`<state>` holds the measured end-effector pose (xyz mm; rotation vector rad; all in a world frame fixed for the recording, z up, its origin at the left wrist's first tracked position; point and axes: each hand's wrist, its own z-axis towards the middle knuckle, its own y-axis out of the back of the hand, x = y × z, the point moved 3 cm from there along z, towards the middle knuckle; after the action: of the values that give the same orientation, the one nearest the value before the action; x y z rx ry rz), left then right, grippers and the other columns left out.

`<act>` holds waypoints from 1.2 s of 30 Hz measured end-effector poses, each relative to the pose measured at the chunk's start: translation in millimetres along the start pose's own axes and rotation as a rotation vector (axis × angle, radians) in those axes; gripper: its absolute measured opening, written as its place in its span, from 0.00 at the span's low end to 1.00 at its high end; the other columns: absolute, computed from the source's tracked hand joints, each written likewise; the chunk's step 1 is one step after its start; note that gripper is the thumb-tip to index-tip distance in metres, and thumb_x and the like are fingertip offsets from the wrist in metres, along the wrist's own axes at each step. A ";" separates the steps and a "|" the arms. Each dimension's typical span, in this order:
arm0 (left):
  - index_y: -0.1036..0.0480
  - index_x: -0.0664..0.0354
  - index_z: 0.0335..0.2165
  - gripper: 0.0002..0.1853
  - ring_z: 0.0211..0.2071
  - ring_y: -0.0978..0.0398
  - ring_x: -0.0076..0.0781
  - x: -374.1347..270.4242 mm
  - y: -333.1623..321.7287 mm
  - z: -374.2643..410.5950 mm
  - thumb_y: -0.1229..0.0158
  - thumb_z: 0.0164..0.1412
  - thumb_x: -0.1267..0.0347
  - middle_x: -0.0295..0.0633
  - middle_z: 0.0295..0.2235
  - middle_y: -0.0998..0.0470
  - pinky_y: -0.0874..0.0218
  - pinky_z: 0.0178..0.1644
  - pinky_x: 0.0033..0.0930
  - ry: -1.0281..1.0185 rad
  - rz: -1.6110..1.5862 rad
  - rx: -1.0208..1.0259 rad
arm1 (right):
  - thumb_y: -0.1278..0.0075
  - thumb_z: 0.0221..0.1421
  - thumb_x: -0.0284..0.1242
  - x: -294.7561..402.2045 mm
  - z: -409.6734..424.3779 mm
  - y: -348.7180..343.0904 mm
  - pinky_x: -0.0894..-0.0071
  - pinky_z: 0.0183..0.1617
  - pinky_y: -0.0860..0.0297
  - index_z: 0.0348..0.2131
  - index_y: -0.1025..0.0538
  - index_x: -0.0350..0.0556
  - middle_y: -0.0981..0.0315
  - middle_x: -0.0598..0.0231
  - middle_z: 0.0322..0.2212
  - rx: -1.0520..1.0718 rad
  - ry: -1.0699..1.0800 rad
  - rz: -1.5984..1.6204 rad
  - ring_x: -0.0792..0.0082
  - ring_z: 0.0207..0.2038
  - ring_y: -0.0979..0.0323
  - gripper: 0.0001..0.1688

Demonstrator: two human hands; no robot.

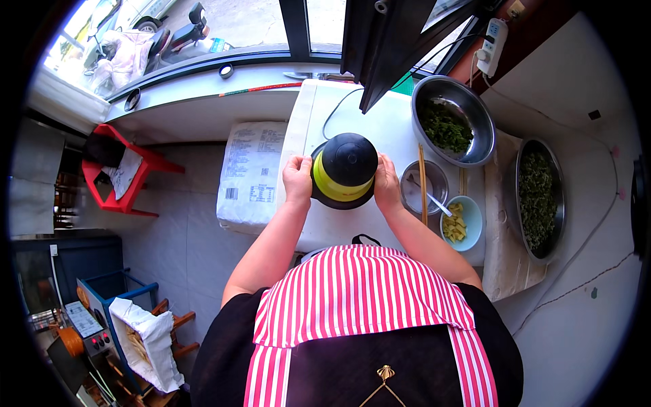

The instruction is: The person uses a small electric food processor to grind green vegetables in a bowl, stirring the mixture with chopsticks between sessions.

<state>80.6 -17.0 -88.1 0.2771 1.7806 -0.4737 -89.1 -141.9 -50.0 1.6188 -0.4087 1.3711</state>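
A round electric appliance (348, 170) with a black cap and a lime-green body stands in front of me on a white tabletop (333, 229). My left hand (297, 178) grips the left side of its wide black rim. On the opposite side, my right hand (387, 183) holds the rim with the thumb on top. A dark cord (325, 122) runs behind the appliance. Right of my right hand are long wooden chopsticks (422, 188) and a steel bowl (407, 201) with a white-handled spoon (436, 202). A pale blue bowl (477, 219) holds yellow chunks (454, 224).
At the right stand a steel basin (480, 119) with chopped greens and an oval steel basin (559, 203) full of chopped greens. A black window frame (379, 51) juts over the table. A white sack (249, 173) and a red stool (145, 165) are left.
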 end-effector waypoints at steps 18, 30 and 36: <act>0.33 0.62 0.33 0.03 0.31 0.34 0.20 2.2 4.4 11.0 0.51 0.62 0.73 0.34 0.30 0.30 0.39 0.38 0.22 0.031 -0.144 0.126 | 0.72 0.65 0.49 -11.5 2.0 -3.2 0.63 0.60 0.45 0.54 0.34 0.41 0.41 0.44 0.54 0.007 0.065 -0.041 0.51 0.57 0.43 0.34; 0.30 0.62 0.41 0.10 0.30 0.28 0.20 -16.4 19.6 -17.5 0.52 0.63 0.69 0.35 0.31 0.26 0.34 0.31 0.24 0.154 0.009 0.125 | 0.48 0.47 0.27 -20.2 31.9 30.5 0.72 0.37 0.29 0.41 0.22 0.44 0.21 0.59 0.27 0.067 -0.123 0.061 0.68 0.27 0.24 0.19; 0.31 0.66 0.44 0.14 0.20 0.28 0.20 -28.7 28.8 -23.0 0.50 0.62 0.70 0.37 0.25 0.25 0.36 0.21 0.21 0.089 0.324 0.198 | 0.44 0.45 0.30 -11.2 40.8 38.1 0.73 0.29 0.28 0.35 0.20 0.44 0.22 0.60 0.24 0.130 -0.254 0.059 0.70 0.22 0.24 0.14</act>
<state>80.4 20.8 -60.7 0.7226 1.7338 -0.4082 -97.3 -197.4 -40.6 1.9112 -0.5297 1.2603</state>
